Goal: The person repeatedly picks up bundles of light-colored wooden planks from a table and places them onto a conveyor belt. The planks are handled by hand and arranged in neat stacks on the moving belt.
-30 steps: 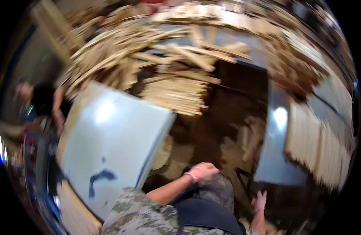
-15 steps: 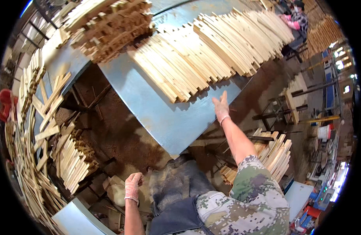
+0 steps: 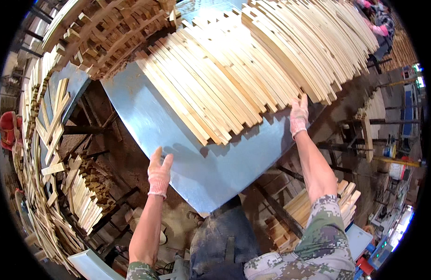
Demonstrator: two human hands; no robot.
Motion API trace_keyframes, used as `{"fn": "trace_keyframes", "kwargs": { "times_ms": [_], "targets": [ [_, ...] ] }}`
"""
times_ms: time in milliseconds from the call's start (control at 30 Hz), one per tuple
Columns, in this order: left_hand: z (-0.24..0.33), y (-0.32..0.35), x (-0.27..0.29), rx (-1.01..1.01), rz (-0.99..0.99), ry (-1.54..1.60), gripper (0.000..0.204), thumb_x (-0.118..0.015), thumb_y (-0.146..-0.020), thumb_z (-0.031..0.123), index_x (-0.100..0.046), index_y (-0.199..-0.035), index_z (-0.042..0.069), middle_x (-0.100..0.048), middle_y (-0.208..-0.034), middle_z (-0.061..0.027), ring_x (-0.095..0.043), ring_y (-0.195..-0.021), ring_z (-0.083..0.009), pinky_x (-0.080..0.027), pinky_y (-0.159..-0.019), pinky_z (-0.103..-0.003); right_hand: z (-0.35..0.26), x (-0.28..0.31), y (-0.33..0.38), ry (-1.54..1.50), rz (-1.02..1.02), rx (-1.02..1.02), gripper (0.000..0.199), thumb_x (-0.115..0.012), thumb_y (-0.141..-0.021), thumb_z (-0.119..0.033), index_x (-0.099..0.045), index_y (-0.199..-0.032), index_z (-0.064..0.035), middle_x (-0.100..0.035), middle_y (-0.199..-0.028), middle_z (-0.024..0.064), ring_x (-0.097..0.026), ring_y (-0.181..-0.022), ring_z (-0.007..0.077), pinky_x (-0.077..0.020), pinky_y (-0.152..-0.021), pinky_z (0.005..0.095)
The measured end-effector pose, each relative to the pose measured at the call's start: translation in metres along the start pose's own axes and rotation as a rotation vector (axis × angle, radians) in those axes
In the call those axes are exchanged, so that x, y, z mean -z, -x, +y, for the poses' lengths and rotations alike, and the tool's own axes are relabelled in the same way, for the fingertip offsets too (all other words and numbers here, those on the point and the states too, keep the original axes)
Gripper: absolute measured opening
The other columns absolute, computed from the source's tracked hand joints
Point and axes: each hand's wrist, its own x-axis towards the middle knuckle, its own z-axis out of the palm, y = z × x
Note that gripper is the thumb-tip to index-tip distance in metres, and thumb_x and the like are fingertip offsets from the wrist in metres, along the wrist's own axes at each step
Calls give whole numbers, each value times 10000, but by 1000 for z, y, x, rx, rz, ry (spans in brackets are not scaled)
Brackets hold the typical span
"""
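Note:
A long row of pale wooden strips [image 3: 215, 79] lies side by side on the blue metal table [image 3: 178, 172], their near ends uneven. My right hand [image 3: 298, 114], in a whitish glove, is at the near ends of the strips right of the middle, its fingertips at the wood. It appears to hold nothing, its fingers stretched forward. My left hand [image 3: 159, 171], gloved too, hovers over the table's left edge near the front corner. Its thumb and fingers are apart with nothing between them, and its shadow falls on the blue surface.
A tall stack of wood pieces [image 3: 117, 37] stands at the far left of the table. More strips [image 3: 87, 200] lie bundled on the left, and another bundle [image 3: 313, 210] sits low by my right arm. At the far right, a person [image 3: 382, 25] stands beyond the row.
My left hand has risen from beside my body to the table's edge and spread its fingers. My right hand has reached right and forward to the strip ends. The view has shifted closer to the strips.

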Motion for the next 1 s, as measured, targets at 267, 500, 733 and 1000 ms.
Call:
{"fn": "trace_keyframes", "kwargs": {
  "times_ms": [267, 500, 733, 1000],
  "targets": [
    [14, -89, -11, -170, 97, -314, 634, -581, -1039, 497, -622, -1424, -4, -509, -1566, -254, -395, -1483, -507, -239, -1258, -567, -18, 16, 35, 231, -593, 39, 597, -599, -1110, -339, -518, -1555, 50, -559, -1592, 197, -530, -1467, 294, -409, -1212, 371],
    [16, -168, -8, -180, 181, -421, 755, -577, -1029, 530, -516, -1520, -41, -442, -1602, -298, -323, -1530, -499, -181, -1285, -551, -75, -131, -34, -166, -513, 212, 660, -598, -1113, -275, -370, -1654, 27, -462, -1670, 172, -456, -1521, 268, -335, -1256, 354],
    [23, -134, -24, -63, 254, -399, 1024, -595, -990, 680, -334, -1651, -57, -233, -1740, -317, -150, -1639, -464, -37, -1341, -532, -108, -118, 36, -417, -896, -112, 816, -561, -1077, -239, -132, -1722, 15, -297, -1754, 162, -355, -1582, 271, -313, -1278, 392],
    [-17, 12, 0, 7, 231, -410, 948, -716, -888, 604, -481, -1578, -3, -406, -1579, -337, -390, -1477, -491, -311, -1209, -586, -93, -37, 137, -418, -1004, -480, 670, -590, -1043, -249, -368, -1636, -31, -528, -1569, 137, -544, -1412, 294, -451, -1190, 461]
  ]
}}
